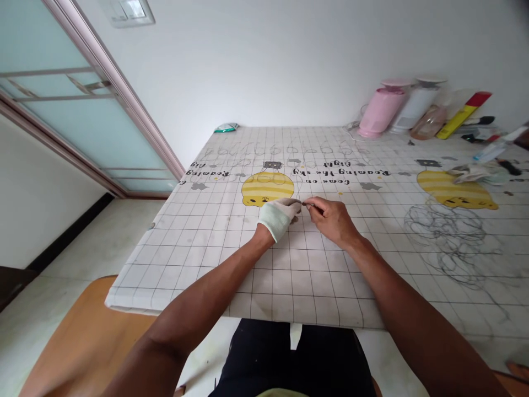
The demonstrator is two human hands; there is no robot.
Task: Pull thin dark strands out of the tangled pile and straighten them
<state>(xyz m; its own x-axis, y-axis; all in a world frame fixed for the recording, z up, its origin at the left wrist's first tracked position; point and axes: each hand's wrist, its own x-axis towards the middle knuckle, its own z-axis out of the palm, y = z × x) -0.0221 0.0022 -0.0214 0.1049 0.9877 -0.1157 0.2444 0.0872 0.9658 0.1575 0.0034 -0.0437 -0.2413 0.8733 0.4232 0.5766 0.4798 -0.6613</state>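
Note:
My left hand (282, 214), in a whitish glove with a pale green cuff, is closed over the table near a printed yellow bear. Bare and pinched, my right hand (330, 219) meets it almost fingertip to fingertip. Between the two sits a tiny dark bit (305, 204), too small to name. To the right lies a loose tangle of thin dark wire or thread (448, 226). Rows of faint thin loops (268, 149) stretch across the far part of the cloth; I cannot tell whether they are lying on it.
A checked tablecloth (198, 264) covers the table. At the back right stand a pink cylinder (380, 110), a white one (419, 105) and a yellow-and-red box (463, 116). Another glove (475, 172) lies nearby. A green packet (226, 127) rests at the far left corner; a wooden stool (82, 336) is below.

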